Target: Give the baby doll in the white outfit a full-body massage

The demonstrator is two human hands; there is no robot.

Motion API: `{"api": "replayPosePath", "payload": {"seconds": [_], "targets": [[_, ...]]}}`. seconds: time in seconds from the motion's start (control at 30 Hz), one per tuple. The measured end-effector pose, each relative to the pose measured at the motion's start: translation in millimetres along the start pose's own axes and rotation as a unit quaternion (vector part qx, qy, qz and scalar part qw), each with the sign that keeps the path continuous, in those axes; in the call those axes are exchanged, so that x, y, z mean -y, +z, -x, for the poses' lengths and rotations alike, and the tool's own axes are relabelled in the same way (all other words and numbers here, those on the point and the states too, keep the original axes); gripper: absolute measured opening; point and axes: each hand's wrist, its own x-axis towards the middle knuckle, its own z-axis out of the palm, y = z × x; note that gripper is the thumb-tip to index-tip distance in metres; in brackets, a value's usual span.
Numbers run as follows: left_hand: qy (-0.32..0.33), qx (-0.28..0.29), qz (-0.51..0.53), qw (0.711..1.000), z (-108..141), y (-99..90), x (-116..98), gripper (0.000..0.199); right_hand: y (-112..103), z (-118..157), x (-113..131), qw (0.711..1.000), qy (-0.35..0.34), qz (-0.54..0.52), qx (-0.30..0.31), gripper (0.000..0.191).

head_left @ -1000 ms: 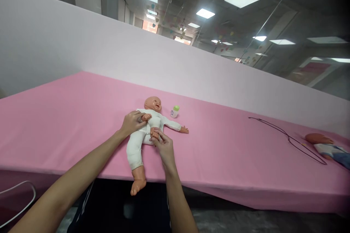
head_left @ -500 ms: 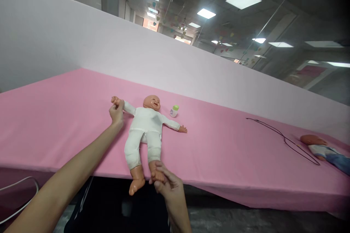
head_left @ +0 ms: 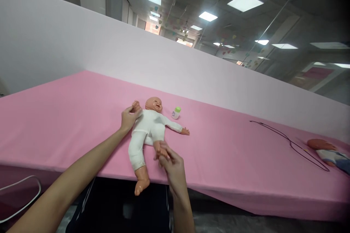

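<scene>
A baby doll (head_left: 150,123) in a white cloth suit lies on its back on the pink-covered table (head_left: 218,145), its head toward the wall. My left hand (head_left: 129,118) is closed around the doll's forearm near its hand, at the left of the head. The doll's foot on the right side is gripped by my right hand (head_left: 172,162), with that leg raised and bent. Its other leg lies straight, the bare foot reaching past the table's front edge. Beside the head stands a small bottle (head_left: 176,113) with a green cap, touched by neither hand.
A second doll (head_left: 328,153) in blue and white lies at the far right. Near it a thin black cord (head_left: 290,143) is looped on the cloth. A white wall (head_left: 191,76) runs behind the table. A white cable (head_left: 38,185) hangs at lower left.
My left hand has brought the doll's arm inward toward its head. My right hand has pushed the held foot up toward the doll's body, bending that leg. The view has shifted slightly.
</scene>
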Motion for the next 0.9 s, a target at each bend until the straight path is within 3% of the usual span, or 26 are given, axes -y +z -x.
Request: {"api": "replayPosePath", "payload": {"seconds": [0.13,0.2,0.27,0.33,0.4,0.5,0.57,0.6,0.67,0.77,0.87,0.9], "targets": [[-0.217,-0.183,0.107,0.953,-21.4,-13.1,17.8,0.034,-16.5,57.7,-15.6,0.996,0.055,-0.030,0.058,0.042],[-0.228,-0.217,0.119,0.942,-26.0,-18.1,20.1,0.033,-18.5,68.4,-22.6,0.996,0.066,-0.036,0.046,0.042],[-0.160,-0.207,0.111,0.959,-23.9,-18.1,15.9,0.031,-16.9,63.3,-19.2,0.999,0.037,-0.024,0.013,0.042],[-0.041,-0.145,0.064,0.987,-15.4,-14.0,7.2,0.029,-11.9,43.9,-6.2,1.000,-0.003,0.001,-0.025,0.044],[0.084,-0.035,-0.023,0.996,-3.4,-8.7,-2.4,0.027,-3.3,13.9,7.3,0.998,-0.024,0.029,-0.046,0.049],[0.226,0.149,-0.146,0.951,12.5,-3.9,-12.8,0.019,14.1,-36.4,10.9,0.999,-0.025,0.034,-0.030,0.050],[0.252,0.205,-0.184,0.928,17.4,-3.3,-15.7,0.017,24.1,-60.1,2.9,0.999,-0.029,0.001,-0.037,0.052],[0.244,0.207,-0.189,0.929,17.7,-3.3,-15.8,0.018,27.0,-65.7,-1.4,0.999,-0.030,-0.011,-0.041,0.053],[0.197,0.167,-0.165,0.952,14.1,-3.6,-13.1,0.023,27.1,-61.8,-5.6,0.999,-0.026,-0.018,-0.043,0.052],[0.088,0.025,-0.061,0.994,0.5,-5.4,-1.4,0.027,12.3,-24.3,0.2,1.000,-0.016,-0.005,-0.014,0.044],[-0.033,-0.150,0.037,0.988,-17.4,-11.6,17.9,0.037,-12.6,25.4,4.6,0.998,0.019,-0.007,0.059,0.038],[-0.060,-0.184,0.056,0.980,-22.7,-14.6,24.5,0.045,-21.0,39.5,2.3,0.995,0.044,-0.007,0.091,0.039]]}}
